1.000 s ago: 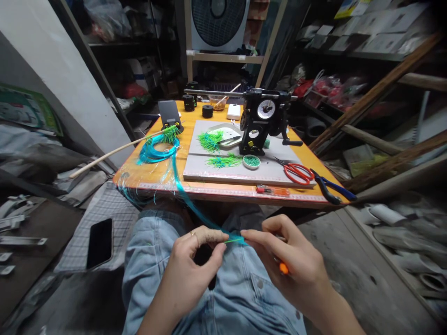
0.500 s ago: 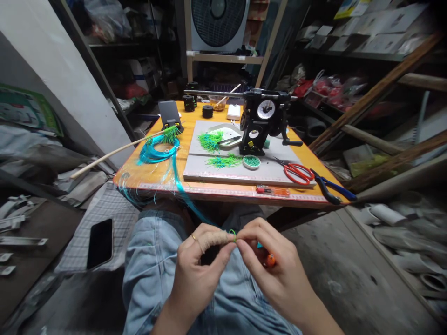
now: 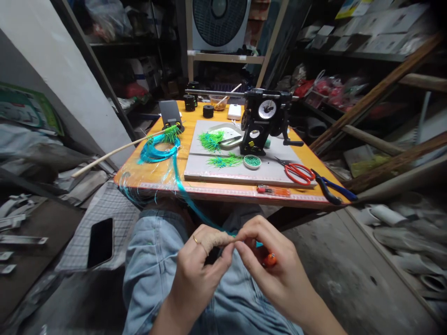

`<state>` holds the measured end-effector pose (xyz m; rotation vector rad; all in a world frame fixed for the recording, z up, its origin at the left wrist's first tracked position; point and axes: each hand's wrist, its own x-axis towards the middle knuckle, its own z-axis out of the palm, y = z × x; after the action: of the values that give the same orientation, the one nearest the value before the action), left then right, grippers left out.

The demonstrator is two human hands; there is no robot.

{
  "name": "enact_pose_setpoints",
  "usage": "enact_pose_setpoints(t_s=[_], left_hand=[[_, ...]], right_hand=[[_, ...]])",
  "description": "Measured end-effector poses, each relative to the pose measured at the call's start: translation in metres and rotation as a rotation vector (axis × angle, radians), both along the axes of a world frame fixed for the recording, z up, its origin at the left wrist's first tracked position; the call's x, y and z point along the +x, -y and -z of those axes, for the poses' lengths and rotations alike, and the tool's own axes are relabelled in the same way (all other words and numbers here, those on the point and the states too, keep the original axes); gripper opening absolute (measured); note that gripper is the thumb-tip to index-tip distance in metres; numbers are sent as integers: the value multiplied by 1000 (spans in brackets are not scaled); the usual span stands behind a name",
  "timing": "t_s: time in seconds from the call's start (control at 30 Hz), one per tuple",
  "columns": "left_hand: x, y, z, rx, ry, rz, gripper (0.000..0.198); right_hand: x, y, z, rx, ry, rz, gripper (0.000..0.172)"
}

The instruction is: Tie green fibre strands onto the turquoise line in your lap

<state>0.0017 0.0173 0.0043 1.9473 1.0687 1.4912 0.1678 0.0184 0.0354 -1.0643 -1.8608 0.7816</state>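
My left hand (image 3: pixel 200 267) is closed in a pinch, thumb against an index finger wrapped in beige tape. My right hand (image 3: pixel 268 260) pinches too, its fingertips meeting the left ones above my lap. Whatever lies between the fingertips now is hidden; a thin green line showed there a moment ago. An orange-ended tool (image 3: pixel 269 259) is tucked in the curled fingers of my right hand, most of it covered. From the table a bundle of blue line (image 3: pixel 188 199) runs down towards both hands, its end out of sight behind them.
On the orange table (image 3: pixel 153 174) stands a black hand-cranked device (image 3: pixel 256 125). Near it are green-blue knotted strands (image 3: pixel 211 140), a dish of green beads (image 3: pixel 252 162), red-handled scissors (image 3: pixel 299 173), pliers (image 3: pixel 330 187) and an orange cutter (image 3: pixel 274 191). A phone (image 3: pixel 100 243) lies at left.
The small green loop that stood above the fingertips is gone from sight. Both hands stay almost in place, fingertips still together.
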Motion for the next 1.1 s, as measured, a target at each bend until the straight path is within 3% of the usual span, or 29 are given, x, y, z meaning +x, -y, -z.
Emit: enact_pose_setpoints(t_s=[0.1,0.37,0.6,0.73,0.87,1.1], left_hand=[[-1,1,-1,-16,-6,-14,15],[2,7,2,-355,198,-3,13],[3,1,7,-618,604,93,12],[-1,-3,10,-644,747,140,18],[-2,-4,10,-642,766,134,17],[-1,-4,7,-630,749,103,16]], right_hand=[[2,-1,-1,-5,-19,-10,8],[3,0,5,-49,28,-60,8],[0,2,10,-95,-63,3,8],[-3,4,15,-223,-97,-47,14],[-11,6,18,-354,-157,-86,9],[-14,8,19,-300,-101,-69,15]])
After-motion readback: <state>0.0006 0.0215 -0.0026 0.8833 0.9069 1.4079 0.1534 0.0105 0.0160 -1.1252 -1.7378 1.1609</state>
